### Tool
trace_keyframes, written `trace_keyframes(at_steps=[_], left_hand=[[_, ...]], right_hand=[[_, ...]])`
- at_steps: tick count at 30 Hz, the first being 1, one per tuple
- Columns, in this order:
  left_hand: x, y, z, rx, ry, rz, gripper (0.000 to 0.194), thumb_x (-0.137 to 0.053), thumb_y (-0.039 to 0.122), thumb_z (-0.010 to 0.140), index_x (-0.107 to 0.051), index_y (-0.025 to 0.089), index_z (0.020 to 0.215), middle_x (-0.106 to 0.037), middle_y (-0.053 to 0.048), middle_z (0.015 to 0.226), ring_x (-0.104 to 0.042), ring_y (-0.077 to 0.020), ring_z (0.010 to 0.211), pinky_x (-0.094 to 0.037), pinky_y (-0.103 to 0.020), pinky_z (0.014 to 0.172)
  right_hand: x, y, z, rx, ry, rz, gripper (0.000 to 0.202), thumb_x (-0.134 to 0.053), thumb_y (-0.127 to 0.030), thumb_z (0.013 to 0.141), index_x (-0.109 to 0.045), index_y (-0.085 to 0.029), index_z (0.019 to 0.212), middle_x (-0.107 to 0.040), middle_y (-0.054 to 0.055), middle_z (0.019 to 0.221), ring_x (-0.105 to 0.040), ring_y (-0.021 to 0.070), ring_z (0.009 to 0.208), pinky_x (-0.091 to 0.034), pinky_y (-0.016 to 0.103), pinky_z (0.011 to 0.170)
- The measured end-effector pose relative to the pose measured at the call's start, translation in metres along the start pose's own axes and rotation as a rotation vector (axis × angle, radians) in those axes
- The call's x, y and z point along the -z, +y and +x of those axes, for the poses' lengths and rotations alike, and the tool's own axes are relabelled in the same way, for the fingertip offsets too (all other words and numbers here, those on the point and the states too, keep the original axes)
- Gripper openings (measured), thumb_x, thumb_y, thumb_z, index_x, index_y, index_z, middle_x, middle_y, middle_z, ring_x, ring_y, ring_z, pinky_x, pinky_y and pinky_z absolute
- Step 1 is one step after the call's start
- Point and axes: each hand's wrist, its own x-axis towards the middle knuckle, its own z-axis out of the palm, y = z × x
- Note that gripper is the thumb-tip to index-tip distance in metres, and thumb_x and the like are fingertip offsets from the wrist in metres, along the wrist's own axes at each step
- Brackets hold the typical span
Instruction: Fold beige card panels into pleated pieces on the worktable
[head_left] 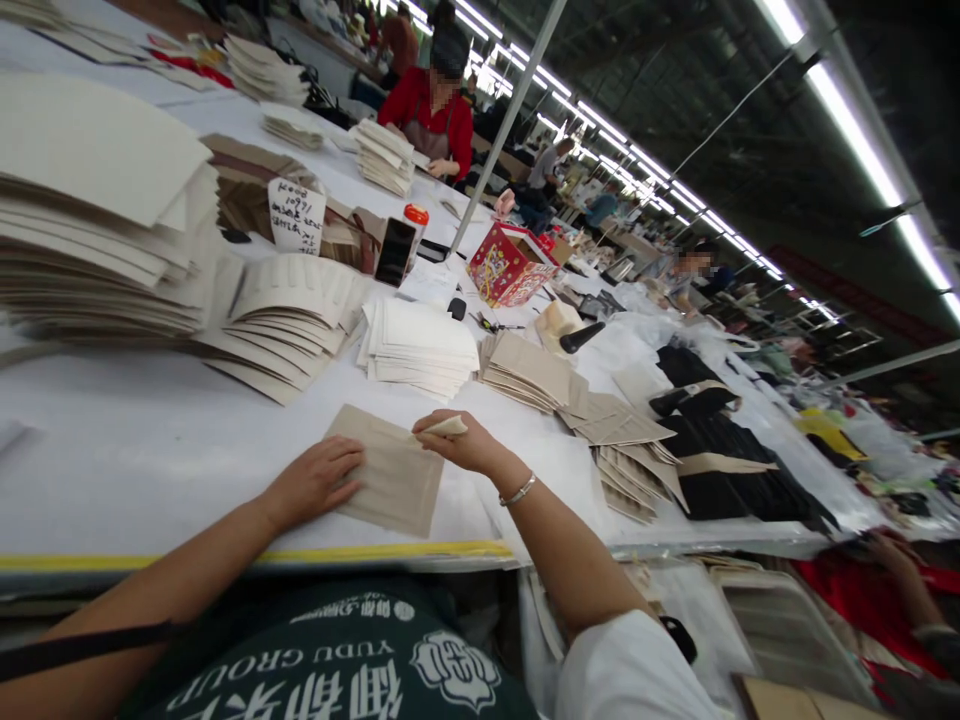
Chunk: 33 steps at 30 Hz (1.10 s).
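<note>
On the white tabletop in front of me lies a beige rectangular panel [397, 490] with a stitched or creased border. My left hand [319, 480] rests on its left side, fingers stretched out flat. At the panel's upper right edge, my right hand [461, 440] is closed around a small cream-coloured, wedge-shaped piece [448, 427]; its exact kind is unclear. Just beyond my hands sit a stack of white sheets [420, 345] and a stack of beige panels [525, 365].
Tall piles of pale panels [90, 220] stand at the left. Farther back are a phone [394, 252], a red patterned box [506, 265] and a metal pole [510, 120]. Black pieces [727, 465] lie to the right. A co-worker in red [431, 120] works across the table.
</note>
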Motion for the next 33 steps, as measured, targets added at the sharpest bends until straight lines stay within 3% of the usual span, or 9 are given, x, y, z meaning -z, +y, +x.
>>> trace_keyframes(at_steps=[4,7,15,17,20,23,25,30,33], left_hand=[[0.001,0.003,0.002,0.018,0.066,0.003,0.036,-0.042,0.040,0.089,-0.066,0.017,0.101,-0.065,-0.010,0.107,-0.057,-0.0209,0.103,-0.046,-0.035,0.095],[0.004,0.004,0.002,0.010,0.066,0.006,0.034,-0.043,0.040,0.089,-0.066,0.016,0.100,-0.065,-0.010,0.104,-0.058,-0.0207,0.099,-0.048,-0.034,0.090],[0.004,-0.007,-0.001,0.008,0.073,-0.035,0.028,-0.051,0.038,0.085,-0.065,0.018,0.099,-0.064,-0.010,0.105,-0.057,-0.0220,0.098,-0.049,-0.036,0.089],[0.002,-0.008,0.000,-0.004,0.066,-0.033,0.029,-0.052,0.039,0.085,-0.065,0.018,0.100,-0.064,-0.010,0.106,-0.057,-0.0223,0.099,-0.048,-0.037,0.090],[0.001,-0.008,0.001,-0.002,0.055,-0.033,0.031,-0.052,0.041,0.084,-0.065,0.017,0.100,-0.064,-0.010,0.105,-0.057,-0.0224,0.099,-0.048,-0.036,0.090],[0.003,-0.008,0.001,0.013,0.039,-0.031,0.033,-0.052,0.042,0.085,-0.065,0.016,0.100,-0.064,-0.010,0.105,-0.058,-0.0227,0.098,-0.048,-0.036,0.089],[0.005,-0.009,0.000,0.020,0.026,-0.027,0.033,-0.052,0.042,0.084,-0.066,0.016,0.100,-0.064,-0.011,0.106,-0.058,-0.0233,0.099,-0.048,-0.036,0.089],[0.006,-0.012,-0.001,0.023,0.021,-0.024,0.032,-0.052,0.042,0.085,-0.066,0.017,0.102,-0.064,-0.010,0.107,-0.057,-0.0236,0.101,-0.045,-0.036,0.092],[0.003,-0.011,-0.001,0.018,0.035,-0.016,0.034,-0.051,0.043,0.085,-0.065,0.016,0.101,-0.064,-0.011,0.108,-0.056,-0.0244,0.102,-0.045,-0.037,0.092]], right_hand=[[-0.034,-0.023,0.040,0.115,-0.063,-0.145,0.016,-0.055,-0.020,0.085,-0.067,-0.019,0.097,-0.066,0.003,0.091,-0.059,0.0128,0.087,-0.043,0.023,0.081],[-0.042,-0.026,0.052,0.111,-0.071,-0.221,0.016,-0.054,-0.019,0.086,-0.066,-0.019,0.097,-0.066,0.003,0.092,-0.058,0.0128,0.087,-0.042,0.023,0.081],[0.003,0.002,-0.023,-0.025,-0.131,-0.284,0.013,-0.055,-0.015,0.084,-0.068,-0.017,0.090,-0.066,0.004,0.083,-0.059,0.0138,0.077,-0.044,0.024,0.073],[-0.003,0.000,-0.014,-0.020,-0.111,-0.219,0.013,-0.057,-0.017,0.084,-0.068,-0.017,0.091,-0.067,0.004,0.086,-0.060,0.0133,0.078,-0.045,0.024,0.074],[-0.022,-0.009,0.023,0.061,-0.084,-0.119,0.014,-0.058,-0.020,0.084,-0.068,-0.018,0.095,-0.067,0.004,0.091,-0.061,0.0130,0.084,-0.045,0.023,0.079],[-0.030,-0.012,0.045,0.134,-0.120,-0.081,0.015,-0.057,-0.020,0.085,-0.068,-0.018,0.096,-0.067,0.004,0.091,-0.061,0.0129,0.085,-0.045,0.023,0.081],[-0.021,-0.007,0.037,0.115,-0.174,-0.067,0.016,-0.058,-0.018,0.084,-0.068,-0.017,0.095,-0.067,0.004,0.090,-0.061,0.0127,0.082,-0.045,0.023,0.078],[0.013,0.006,-0.020,-0.066,-0.259,-0.091,0.014,-0.059,-0.016,0.081,-0.069,-0.017,0.090,-0.067,0.003,0.085,-0.061,0.0123,0.075,-0.047,0.023,0.071],[0.005,-0.005,-0.026,-0.114,-0.231,-0.050,0.015,-0.057,-0.017,0.083,-0.068,-0.018,0.092,-0.067,0.002,0.083,-0.061,0.0113,0.070,-0.047,0.022,0.067]])
